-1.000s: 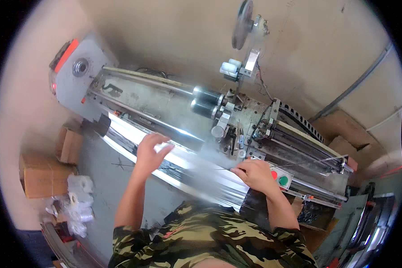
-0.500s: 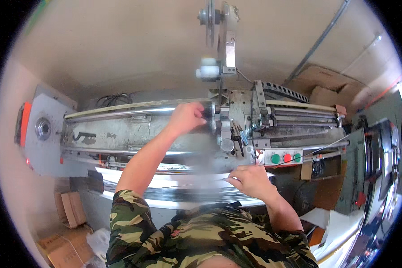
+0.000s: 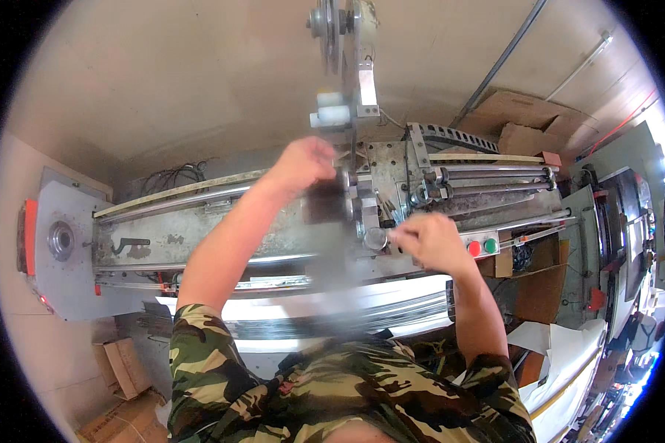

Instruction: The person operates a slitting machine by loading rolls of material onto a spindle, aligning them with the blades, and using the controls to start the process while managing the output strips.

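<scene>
My left hand (image 3: 303,161) is raised over the long machine bed (image 3: 188,225), its fingers curled beside a dark, blurred part (image 3: 325,199) of the carriage. Whatever the fingers hold is hidden. To the right, my right hand (image 3: 430,240) is closed in a pinch just beside a round metal knob (image 3: 377,238). Anything between its fingertips is too small to make out. Above my left hand stands an upright arm with a pulley wheel (image 3: 331,33) and white rollers (image 3: 331,116). A blurred vertical streak hides part of the middle.
Red (image 3: 473,248) and green (image 3: 490,246) push buttons sit right of my right hand. Thin rods (image 3: 391,314) lie across a white trough in front of me. A hook-shaped tool (image 3: 131,244) rests on the bed's left. Cardboard boxes (image 3: 122,368) stand at lower left.
My left hand has moved up from the bed. My right hand has risen from the front edge to beside the round knob, and the thin wire that was near it no longer shows.
</scene>
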A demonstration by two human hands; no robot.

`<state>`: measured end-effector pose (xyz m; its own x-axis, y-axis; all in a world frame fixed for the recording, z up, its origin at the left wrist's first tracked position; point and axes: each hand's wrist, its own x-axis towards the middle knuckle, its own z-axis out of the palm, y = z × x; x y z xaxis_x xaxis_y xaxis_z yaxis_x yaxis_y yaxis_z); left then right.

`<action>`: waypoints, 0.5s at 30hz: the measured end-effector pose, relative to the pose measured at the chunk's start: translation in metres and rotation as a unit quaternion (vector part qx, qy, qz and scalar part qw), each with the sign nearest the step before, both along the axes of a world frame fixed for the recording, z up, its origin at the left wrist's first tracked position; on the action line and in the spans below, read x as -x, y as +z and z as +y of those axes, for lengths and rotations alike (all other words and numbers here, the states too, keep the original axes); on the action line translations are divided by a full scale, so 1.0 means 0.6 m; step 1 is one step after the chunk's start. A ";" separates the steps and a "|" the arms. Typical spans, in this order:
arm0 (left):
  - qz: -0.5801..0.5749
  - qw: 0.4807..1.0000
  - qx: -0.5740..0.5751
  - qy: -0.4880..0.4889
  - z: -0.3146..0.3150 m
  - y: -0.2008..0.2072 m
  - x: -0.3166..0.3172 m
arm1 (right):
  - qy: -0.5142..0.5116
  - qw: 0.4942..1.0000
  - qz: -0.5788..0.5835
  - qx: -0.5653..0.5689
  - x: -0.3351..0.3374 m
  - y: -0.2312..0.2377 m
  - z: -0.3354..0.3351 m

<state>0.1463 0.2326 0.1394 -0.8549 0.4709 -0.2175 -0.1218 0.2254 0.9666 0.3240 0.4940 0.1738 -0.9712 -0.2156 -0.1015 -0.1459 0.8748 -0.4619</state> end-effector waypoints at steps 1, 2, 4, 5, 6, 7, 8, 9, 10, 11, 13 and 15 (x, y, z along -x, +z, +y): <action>-0.014 1.000 -0.025 -0.008 -0.003 0.008 0.003 | -0.020 1.000 0.006 0.000 0.022 -0.005 0.007; -0.014 1.000 0.005 -0.019 -0.003 0.019 0.002 | -0.040 0.999 0.011 -0.001 0.045 -0.019 0.011; -0.013 0.999 0.039 -0.030 -0.010 0.021 -0.007 | -0.050 0.999 0.022 -0.001 0.090 -0.044 0.010; -0.013 0.998 0.055 -0.038 -0.009 0.020 -0.012 | -0.047 0.999 0.026 -0.004 0.108 -0.055 0.009; -0.014 0.997 0.064 -0.036 -0.011 0.020 -0.018 | -0.041 0.999 0.031 -0.008 0.122 -0.064 0.005; -0.014 0.997 0.073 -0.034 -0.012 0.019 -0.024 | -0.040 0.999 0.032 -0.002 0.130 -0.072 0.000; -0.014 0.996 0.083 -0.033 -0.013 0.019 -0.030 | -0.039 0.999 0.033 0.003 0.136 -0.079 -0.005; -0.006 0.995 0.096 -0.027 -0.015 0.017 -0.036 | -0.033 0.999 0.036 0.008 0.142 -0.082 -0.011; 0.002 0.994 0.110 -0.021 -0.017 0.014 -0.041 | -0.030 0.999 0.027 0.010 0.145 -0.083 -0.015; 0.010 0.992 0.124 -0.016 -0.019 0.012 -0.047 | -0.032 0.999 0.036 0.020 0.146 -0.087 -0.017; 0.008 0.993 0.122 -0.007 -0.020 0.008 -0.062 | -0.038 0.997 0.053 0.039 0.146 -0.098 -0.016; 0.012 0.992 0.128 0.001 -0.021 0.001 -0.076 | -0.034 0.996 0.072 0.042 0.148 -0.107 -0.017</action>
